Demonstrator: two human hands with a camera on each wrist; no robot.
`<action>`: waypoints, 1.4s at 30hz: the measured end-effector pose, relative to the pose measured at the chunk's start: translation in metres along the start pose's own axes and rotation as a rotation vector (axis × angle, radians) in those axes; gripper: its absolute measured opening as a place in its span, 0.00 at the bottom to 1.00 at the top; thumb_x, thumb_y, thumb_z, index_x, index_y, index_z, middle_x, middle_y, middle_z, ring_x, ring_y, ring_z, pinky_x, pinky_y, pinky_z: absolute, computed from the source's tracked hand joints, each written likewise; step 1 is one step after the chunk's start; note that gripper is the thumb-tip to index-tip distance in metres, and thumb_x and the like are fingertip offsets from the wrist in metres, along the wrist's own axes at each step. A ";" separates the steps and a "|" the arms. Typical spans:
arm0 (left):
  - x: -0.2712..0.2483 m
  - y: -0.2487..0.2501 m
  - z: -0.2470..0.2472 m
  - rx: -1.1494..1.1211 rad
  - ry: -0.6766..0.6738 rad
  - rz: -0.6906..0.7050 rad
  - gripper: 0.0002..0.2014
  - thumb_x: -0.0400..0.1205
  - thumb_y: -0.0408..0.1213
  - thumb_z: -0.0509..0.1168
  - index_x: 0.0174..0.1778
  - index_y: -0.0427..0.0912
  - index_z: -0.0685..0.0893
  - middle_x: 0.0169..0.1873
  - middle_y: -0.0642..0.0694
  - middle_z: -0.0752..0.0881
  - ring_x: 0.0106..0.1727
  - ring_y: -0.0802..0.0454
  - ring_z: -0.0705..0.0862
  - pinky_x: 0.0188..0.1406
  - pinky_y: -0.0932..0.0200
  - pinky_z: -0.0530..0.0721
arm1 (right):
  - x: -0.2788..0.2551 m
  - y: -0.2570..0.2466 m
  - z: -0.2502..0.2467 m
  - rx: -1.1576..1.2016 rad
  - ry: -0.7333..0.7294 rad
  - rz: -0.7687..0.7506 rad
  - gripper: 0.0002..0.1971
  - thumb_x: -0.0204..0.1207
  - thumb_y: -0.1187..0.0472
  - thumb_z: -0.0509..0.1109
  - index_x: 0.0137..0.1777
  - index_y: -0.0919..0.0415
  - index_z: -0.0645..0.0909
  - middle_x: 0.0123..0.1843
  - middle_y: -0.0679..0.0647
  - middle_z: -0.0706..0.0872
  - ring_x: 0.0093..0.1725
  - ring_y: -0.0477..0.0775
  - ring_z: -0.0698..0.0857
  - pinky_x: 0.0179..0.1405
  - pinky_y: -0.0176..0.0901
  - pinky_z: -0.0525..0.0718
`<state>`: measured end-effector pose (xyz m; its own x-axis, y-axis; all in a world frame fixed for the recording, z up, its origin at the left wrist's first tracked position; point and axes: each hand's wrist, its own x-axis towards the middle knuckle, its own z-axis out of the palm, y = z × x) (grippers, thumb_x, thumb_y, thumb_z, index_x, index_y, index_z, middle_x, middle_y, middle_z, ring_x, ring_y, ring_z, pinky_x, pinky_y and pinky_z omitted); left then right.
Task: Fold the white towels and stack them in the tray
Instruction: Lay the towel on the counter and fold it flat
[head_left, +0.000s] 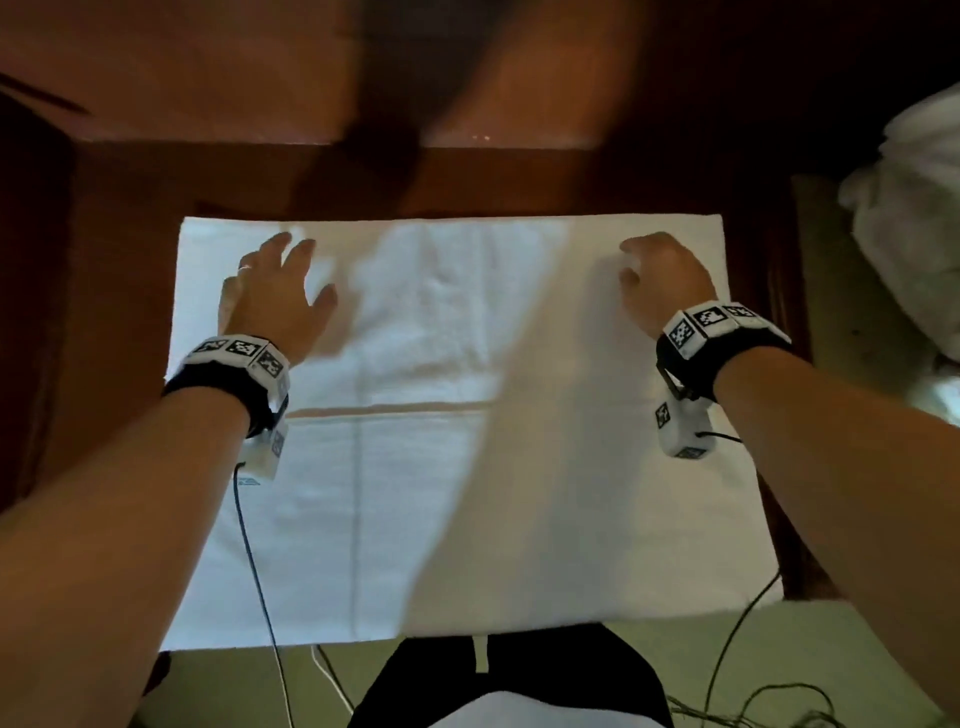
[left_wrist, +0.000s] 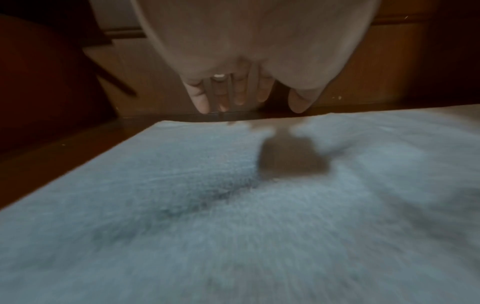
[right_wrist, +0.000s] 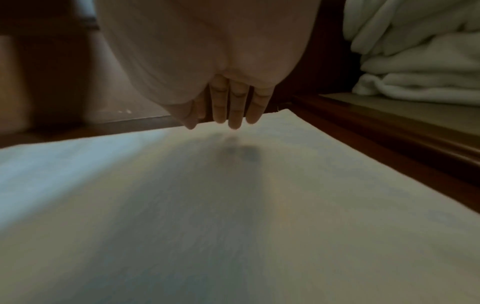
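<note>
A white towel (head_left: 447, 441) lies spread flat on the dark wooden table (head_left: 119, 249), its near edge hanging over the table's front. A fold line crosses its middle. My left hand (head_left: 280, 291) hovers over the towel's far left part with fingers straight and spread, holding nothing. My right hand (head_left: 660, 275) hovers over the far right part, fingers straight and pointing down. In the left wrist view the fingers (left_wrist: 221, 96) hang just above the towel (left_wrist: 233, 216) near its far edge. In the right wrist view the fingers (right_wrist: 233, 105) hang just above the towel (right_wrist: 233, 205).
A heap of crumpled white towels (head_left: 914, 218) lies at the right, shown also in the right wrist view as the towel heap (right_wrist: 420, 53). A lighter surface (head_left: 841, 291) lies beside the table under that heap. Cables (head_left: 727, 654) trail from both wristbands over the table's front edge.
</note>
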<state>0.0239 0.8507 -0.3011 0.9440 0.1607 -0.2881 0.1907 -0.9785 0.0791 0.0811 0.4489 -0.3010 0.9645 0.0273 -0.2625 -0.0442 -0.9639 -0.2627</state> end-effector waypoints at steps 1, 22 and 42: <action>0.011 0.001 0.002 0.024 -0.014 0.015 0.32 0.88 0.51 0.60 0.88 0.47 0.60 0.87 0.41 0.60 0.84 0.33 0.63 0.75 0.30 0.70 | 0.010 0.003 0.002 -0.038 -0.017 -0.012 0.24 0.84 0.63 0.63 0.80 0.57 0.72 0.81 0.59 0.71 0.77 0.64 0.72 0.75 0.57 0.73; 0.032 0.010 -0.056 0.081 0.341 0.132 0.07 0.84 0.33 0.62 0.55 0.38 0.82 0.46 0.35 0.81 0.46 0.31 0.82 0.56 0.37 0.71 | 0.028 -0.013 -0.062 0.062 0.297 -0.169 0.09 0.74 0.62 0.70 0.51 0.66 0.80 0.35 0.59 0.81 0.40 0.65 0.80 0.49 0.55 0.76; -0.262 -0.044 0.068 0.252 0.068 0.263 0.07 0.72 0.38 0.80 0.37 0.42 0.88 0.31 0.41 0.85 0.36 0.37 0.84 0.49 0.36 0.74 | -0.238 0.038 0.040 -0.394 -0.107 0.024 0.15 0.73 0.53 0.68 0.60 0.52 0.81 0.57 0.53 0.82 0.61 0.59 0.80 0.64 0.61 0.66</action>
<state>-0.2498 0.8425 -0.2941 0.9692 -0.1009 -0.2247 -0.1255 -0.9872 -0.0980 -0.1606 0.4161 -0.2859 0.9310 0.0106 -0.3649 0.0563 -0.9918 0.1148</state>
